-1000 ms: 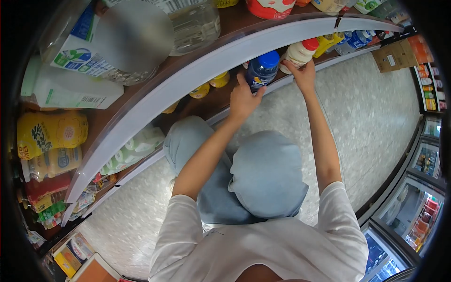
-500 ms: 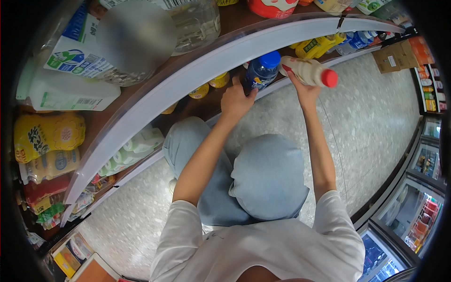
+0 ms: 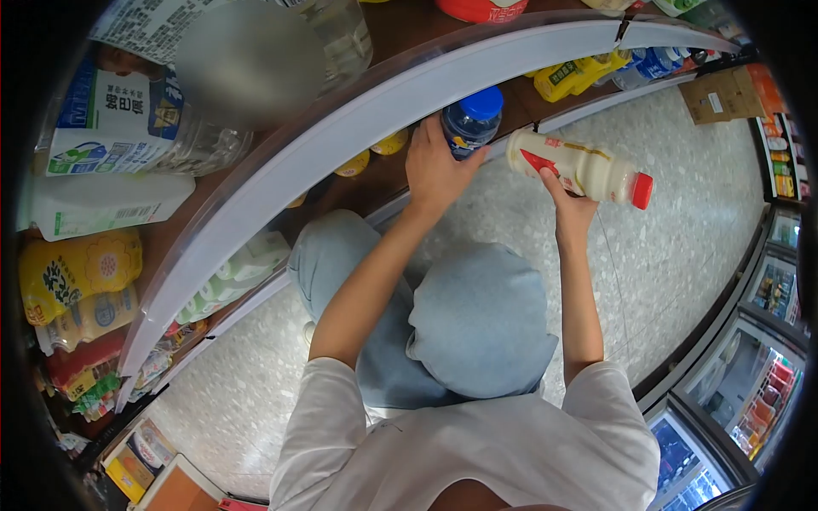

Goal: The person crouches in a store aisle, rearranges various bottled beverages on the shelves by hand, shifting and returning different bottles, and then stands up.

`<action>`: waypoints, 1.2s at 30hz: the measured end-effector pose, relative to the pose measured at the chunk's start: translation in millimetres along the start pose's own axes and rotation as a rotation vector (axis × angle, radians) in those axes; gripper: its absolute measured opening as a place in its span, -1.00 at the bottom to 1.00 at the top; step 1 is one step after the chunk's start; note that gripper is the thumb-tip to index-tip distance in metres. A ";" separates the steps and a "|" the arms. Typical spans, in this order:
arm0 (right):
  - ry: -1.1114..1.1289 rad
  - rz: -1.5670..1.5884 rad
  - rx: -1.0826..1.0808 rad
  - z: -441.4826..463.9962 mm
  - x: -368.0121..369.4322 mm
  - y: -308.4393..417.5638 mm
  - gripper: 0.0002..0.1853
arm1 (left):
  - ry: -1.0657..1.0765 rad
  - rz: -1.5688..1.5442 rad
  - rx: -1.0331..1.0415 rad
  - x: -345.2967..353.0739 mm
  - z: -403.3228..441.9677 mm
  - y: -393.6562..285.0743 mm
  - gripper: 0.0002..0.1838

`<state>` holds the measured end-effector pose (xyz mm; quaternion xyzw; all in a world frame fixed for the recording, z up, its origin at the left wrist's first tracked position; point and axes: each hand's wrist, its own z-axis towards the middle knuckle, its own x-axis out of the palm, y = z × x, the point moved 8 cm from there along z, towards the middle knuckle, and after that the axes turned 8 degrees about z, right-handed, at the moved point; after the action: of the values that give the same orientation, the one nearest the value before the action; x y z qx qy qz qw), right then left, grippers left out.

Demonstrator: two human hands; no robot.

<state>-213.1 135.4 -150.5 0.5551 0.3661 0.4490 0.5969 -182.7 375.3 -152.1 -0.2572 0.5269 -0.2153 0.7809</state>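
My right hand (image 3: 573, 209) is closed round a cream-coloured bottle with a red cap (image 3: 579, 169), which lies nearly sideways over the floor, cap toward the right. On the lower shelf stands a dark bottle with a blue cap (image 3: 471, 122). My left hand (image 3: 439, 166) is against the left and near side of that dark bottle, thumb and fingers curled about it; some fingertips are hidden. Yellow-lidded items (image 3: 389, 142) sit on the shelf left of it.
A curved white shelf edge (image 3: 341, 136) runs above the lower shelf. Yellow bottles (image 3: 567, 78) and blue-labelled bottles (image 3: 652, 68) stand farther right. A cardboard box (image 3: 722, 96) is on the floor. Glass-door coolers (image 3: 741, 383) line the right side.
The red-capped bottle has come off the shelf and tipped over sideways in my right hand, moving right and toward me. My left hand has shifted closer round the blue-capped bottle.
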 end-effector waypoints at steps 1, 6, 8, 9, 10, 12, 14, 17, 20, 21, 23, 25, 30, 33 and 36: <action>0.011 0.003 0.016 -2.9 0.4 -0.5 -0.41 | 0.003 0.000 0.003 -0.1 -0.5 0.0 -0.10; 0.028 0.030 0.058 -13.1 -3.9 -8.1 -0.35 | 0.100 -0.085 0.131 0.7 -6.9 -4.2 -0.14; -0.004 0.046 0.092 -17.5 -10.9 -13.0 -0.34 | 0.066 -0.103 0.224 -1.0 -6.8 -20.4 -0.14; -0.004 0.049 0.092 -18.4 -13.2 -12.0 -0.34 | 0.035 -0.127 0.318 -3.6 -6.8 -35.5 -0.15; 0.011 0.022 0.102 -18.6 -15.3 -10.6 -0.34 | 0.035 -0.125 0.318 0.2 -3.7 -42.1 -0.15; 0.026 -0.007 0.112 -19.9 -22.4 -12.3 -0.33 | -0.051 -0.190 0.356 3.5 7.8 -58.6 -0.21; -0.013 -0.054 0.087 -20.0 -36.4 -15.2 -0.31 | -0.061 -0.221 0.352 16.1 22.4 -70.2 -0.23; -0.048 -0.068 0.096 -23.9 -48.2 -6.4 -0.30 | -0.047 -0.186 0.275 47.2 44.5 -70.6 -0.22; -0.041 -0.096 0.112 -25.7 -59.4 -7.5 -0.31 | 0.026 -0.155 0.164 67.4 53.2 -60.8 -0.22; -0.044 -0.102 0.117 -25.6 -64.0 -8.8 -0.31 | 0.032 -0.158 0.161 71.7 55.4 -60.9 -0.22; 0.019 -0.157 0.114 -25.4 -63.9 -11.8 -0.40 | -0.034 -0.269 0.081 72.1 58.8 -53.5 -0.20; 0.045 -0.162 0.130 -25.3 -57.7 -12.0 -0.41 | -0.012 -0.253 0.079 74.8 57.0 -53.5 -0.19; 0.094 -0.141 0.152 -21.9 -29.7 -6.0 -0.42 | -0.080 -0.205 0.156 48.3 33.8 -59.1 -0.28; 0.180 -0.173 0.168 -21.0 -2.8 -6.4 -0.45 | 0.143 -0.250 0.109 19.7 14.5 -41.7 -0.62; 0.275 -0.098 0.098 -16.1 30.2 -5.6 -0.50 | 0.240 -0.459 -0.085 -3.2 -7.1 -11.1 -0.67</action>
<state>-217.5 169.3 -156.1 0.4983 0.4924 0.4727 0.5345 -191.2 367.4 -145.1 -0.3751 0.5520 -0.3934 0.6322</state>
